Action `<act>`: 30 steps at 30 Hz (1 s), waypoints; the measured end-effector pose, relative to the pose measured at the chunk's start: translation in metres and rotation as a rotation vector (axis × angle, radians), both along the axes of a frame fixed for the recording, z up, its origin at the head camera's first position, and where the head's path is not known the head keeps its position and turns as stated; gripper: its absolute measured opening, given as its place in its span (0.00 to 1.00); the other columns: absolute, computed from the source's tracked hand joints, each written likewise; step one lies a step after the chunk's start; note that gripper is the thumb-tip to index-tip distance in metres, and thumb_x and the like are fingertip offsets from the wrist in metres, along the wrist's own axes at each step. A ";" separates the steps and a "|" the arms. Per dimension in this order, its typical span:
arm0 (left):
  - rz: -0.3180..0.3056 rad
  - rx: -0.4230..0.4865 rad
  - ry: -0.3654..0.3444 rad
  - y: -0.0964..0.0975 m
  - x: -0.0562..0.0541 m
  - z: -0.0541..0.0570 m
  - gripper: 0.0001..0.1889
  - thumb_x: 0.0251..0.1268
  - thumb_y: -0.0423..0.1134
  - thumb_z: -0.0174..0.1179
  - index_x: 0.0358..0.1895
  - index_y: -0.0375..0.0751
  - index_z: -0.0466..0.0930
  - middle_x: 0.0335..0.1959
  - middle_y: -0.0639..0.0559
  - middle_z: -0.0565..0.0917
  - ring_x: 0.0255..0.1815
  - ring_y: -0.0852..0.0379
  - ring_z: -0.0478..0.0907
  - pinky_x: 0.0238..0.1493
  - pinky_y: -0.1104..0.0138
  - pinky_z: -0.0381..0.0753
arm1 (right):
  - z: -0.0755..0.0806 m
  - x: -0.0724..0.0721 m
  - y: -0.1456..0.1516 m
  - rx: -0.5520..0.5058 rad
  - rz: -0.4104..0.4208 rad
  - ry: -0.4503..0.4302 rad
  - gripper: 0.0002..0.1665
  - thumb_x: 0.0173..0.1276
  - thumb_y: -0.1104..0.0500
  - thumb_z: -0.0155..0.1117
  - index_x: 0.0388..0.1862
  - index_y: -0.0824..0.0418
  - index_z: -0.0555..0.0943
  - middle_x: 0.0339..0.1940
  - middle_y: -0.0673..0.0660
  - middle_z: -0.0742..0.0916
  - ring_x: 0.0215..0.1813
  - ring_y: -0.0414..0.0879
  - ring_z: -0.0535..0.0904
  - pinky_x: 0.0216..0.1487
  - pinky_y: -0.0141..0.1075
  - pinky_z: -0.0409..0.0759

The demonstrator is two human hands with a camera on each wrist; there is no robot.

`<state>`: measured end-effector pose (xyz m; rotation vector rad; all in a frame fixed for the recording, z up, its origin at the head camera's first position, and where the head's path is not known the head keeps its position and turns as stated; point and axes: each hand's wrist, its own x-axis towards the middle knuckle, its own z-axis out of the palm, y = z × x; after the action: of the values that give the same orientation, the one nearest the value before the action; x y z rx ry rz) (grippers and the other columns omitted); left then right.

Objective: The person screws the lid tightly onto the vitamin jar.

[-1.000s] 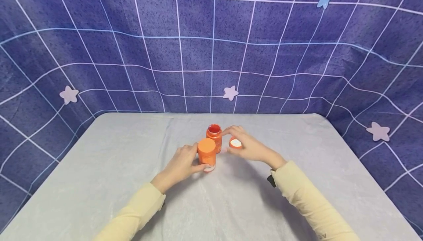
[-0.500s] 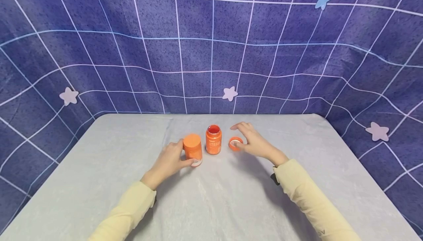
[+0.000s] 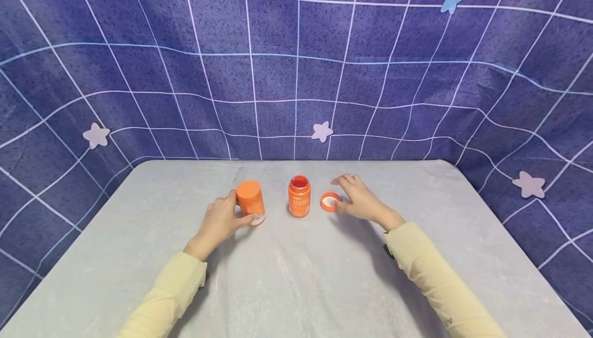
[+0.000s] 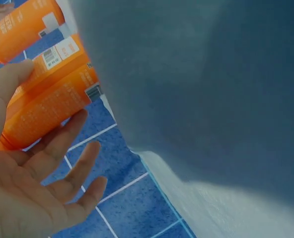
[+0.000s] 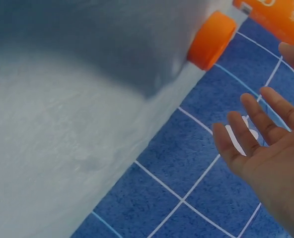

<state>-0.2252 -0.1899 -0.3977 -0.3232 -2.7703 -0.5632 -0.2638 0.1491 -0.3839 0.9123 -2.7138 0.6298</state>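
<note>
My left hand (image 3: pixel 220 220) pinches a capped orange supplement bottle (image 3: pixel 250 202) between thumb and fingers. That bottle stands slightly tilted, its barcode label (image 4: pixel 51 57) showing in the left wrist view while the lower fingers spread loosely below. An uncapped orange bottle (image 3: pixel 299 202) stands upright at the middle of the table, its red mouth facing up. Just right of it lies an orange screw cap (image 3: pixel 330 202) with its white inside up. My right hand (image 3: pixel 363 203) hovers beside the cap with relaxed, spread fingers and holds nothing; the right wrist view shows the palm (image 5: pixel 281 158).
A grey cloth covers the table (image 3: pixel 287 286). Behind and at both sides hangs a purple-blue curtain (image 3: pixel 273 75) with a line grid and pale stars, meeting the table's back edge.
My left hand has carried the capped bottle leftward, away from the uncapped one. My right hand has drawn back right from the uncapped bottle's mouth. The uncapped bottle and cap stay put.
</note>
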 end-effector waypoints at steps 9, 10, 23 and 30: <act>0.103 0.039 -0.040 -0.006 -0.001 0.004 0.28 0.45 0.53 0.68 0.39 0.33 0.70 0.26 0.39 0.80 0.29 0.39 0.79 0.33 0.49 0.73 | -0.008 -0.005 0.000 0.116 -0.014 0.030 0.25 0.57 0.56 0.63 0.53 0.66 0.73 0.52 0.62 0.77 0.52 0.58 0.70 0.53 0.52 0.69; 0.115 0.038 -0.043 -0.006 -0.001 0.004 0.28 0.45 0.53 0.68 0.39 0.33 0.70 0.27 0.39 0.80 0.30 0.39 0.79 0.33 0.48 0.73 | -0.008 -0.005 0.000 0.127 -0.015 0.026 0.26 0.57 0.56 0.63 0.53 0.65 0.73 0.52 0.62 0.77 0.52 0.57 0.70 0.53 0.52 0.69; 0.168 0.058 -0.036 -0.010 -0.006 0.003 0.26 0.46 0.52 0.68 0.38 0.35 0.70 0.30 0.39 0.82 0.33 0.40 0.79 0.35 0.48 0.70 | -0.015 -0.013 -0.004 0.228 -0.018 -0.025 0.30 0.54 0.52 0.67 0.54 0.64 0.72 0.51 0.59 0.76 0.51 0.55 0.69 0.48 0.52 0.71; 0.154 0.085 0.017 -0.008 -0.011 0.007 0.29 0.47 0.51 0.68 0.45 0.34 0.69 0.35 0.38 0.82 0.36 0.39 0.79 0.35 0.48 0.71 | -0.018 -0.019 -0.007 0.268 -0.034 -0.059 0.31 0.56 0.51 0.66 0.56 0.64 0.71 0.52 0.60 0.76 0.53 0.56 0.69 0.50 0.54 0.71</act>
<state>-0.2363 -0.1983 -0.3903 -0.0941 -2.7156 -0.6335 -0.2833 0.1421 -0.4017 0.9150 -2.9085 0.2939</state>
